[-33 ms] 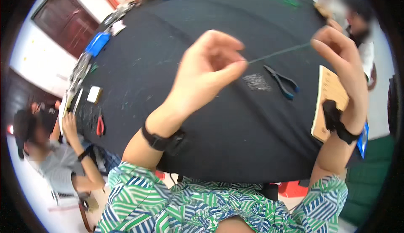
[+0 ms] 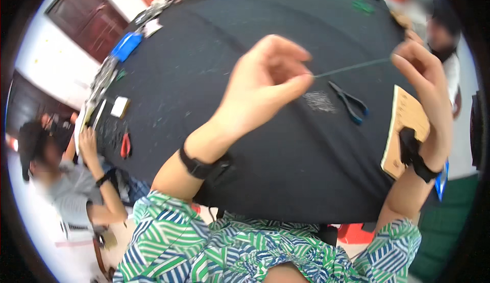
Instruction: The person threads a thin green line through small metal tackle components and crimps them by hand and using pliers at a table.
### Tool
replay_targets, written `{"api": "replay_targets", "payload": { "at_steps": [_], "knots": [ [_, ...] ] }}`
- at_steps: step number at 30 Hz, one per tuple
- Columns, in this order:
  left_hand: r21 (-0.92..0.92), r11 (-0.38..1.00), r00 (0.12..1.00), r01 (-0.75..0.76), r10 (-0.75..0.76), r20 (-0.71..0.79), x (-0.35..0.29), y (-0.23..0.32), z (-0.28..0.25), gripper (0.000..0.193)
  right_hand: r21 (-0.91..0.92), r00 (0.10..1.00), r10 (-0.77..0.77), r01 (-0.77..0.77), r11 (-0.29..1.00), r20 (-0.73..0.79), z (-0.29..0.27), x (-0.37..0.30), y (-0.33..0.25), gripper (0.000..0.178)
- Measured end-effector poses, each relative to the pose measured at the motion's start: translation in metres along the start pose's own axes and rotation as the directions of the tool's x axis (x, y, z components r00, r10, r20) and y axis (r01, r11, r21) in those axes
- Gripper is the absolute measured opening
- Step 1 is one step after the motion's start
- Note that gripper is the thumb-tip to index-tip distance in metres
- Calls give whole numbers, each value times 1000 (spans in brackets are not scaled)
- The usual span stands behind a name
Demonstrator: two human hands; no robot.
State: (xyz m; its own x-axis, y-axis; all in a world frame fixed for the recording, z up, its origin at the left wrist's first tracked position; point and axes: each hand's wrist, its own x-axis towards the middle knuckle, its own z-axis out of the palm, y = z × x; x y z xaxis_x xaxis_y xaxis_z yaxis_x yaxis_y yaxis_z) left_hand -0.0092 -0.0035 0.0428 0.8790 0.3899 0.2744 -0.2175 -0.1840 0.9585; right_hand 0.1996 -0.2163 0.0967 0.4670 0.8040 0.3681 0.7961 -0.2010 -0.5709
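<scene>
A thin dark-green strand (image 2: 353,68), like thread or fine cord, runs taut and nearly straight between my hands, above the table. Pinched between thumb and fingertips, its left end is in my left hand (image 2: 270,73). My right hand (image 2: 421,71), raised a little higher at the far right, pinches the other end. Below the strand lie pliers (image 2: 349,103) with dark jaws and blue-tipped handles. Beside them is a small heap of thin silvery metal pieces (image 2: 320,101), too fine to make out singly. A tan board or notebook (image 2: 403,130) lies partly under my right forearm.
A black cloth covers the round table (image 2: 286,165). Red-handled pliers (image 2: 125,146) and a small white block (image 2: 120,107) lie at the left, near a seated person's hand (image 2: 88,142). Blue trays (image 2: 126,46) and a green tangle (image 2: 363,6) lie farther off. Another person sits at right.
The whole view has shifted slightly, so the table and things appear a little farther right. Both hands keep their pinch, and the strand stays stretched between them.
</scene>
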Motion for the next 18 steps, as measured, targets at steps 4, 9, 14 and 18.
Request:
{"api": "replay_targets", "payload": {
  "at_steps": [4, 9, 14, 18],
  "knots": [
    [176, 983, 997, -61, 50, 64, 6, 6, 4, 27, -173, 999, 14, -23, 985, -52, -17, -6, 30, 16],
    [252, 964, 996, -87, 83, 25, 1, 12, -30, 26, -123, 962, 175, -203, 971, -209, -2, -8, 34, 20],
    [564, 826, 999, 11, -39, 37, -20, 38, -111, 18, -120, 998, -58, 59, 991, 10, 8, -5, 34, 18],
    [754, 638, 982, 155, -15, -189, -22, 39, -213, 20, -27, 996, -51, 53, 998, 73, 24, -7, 8, 15]
  ]
}}
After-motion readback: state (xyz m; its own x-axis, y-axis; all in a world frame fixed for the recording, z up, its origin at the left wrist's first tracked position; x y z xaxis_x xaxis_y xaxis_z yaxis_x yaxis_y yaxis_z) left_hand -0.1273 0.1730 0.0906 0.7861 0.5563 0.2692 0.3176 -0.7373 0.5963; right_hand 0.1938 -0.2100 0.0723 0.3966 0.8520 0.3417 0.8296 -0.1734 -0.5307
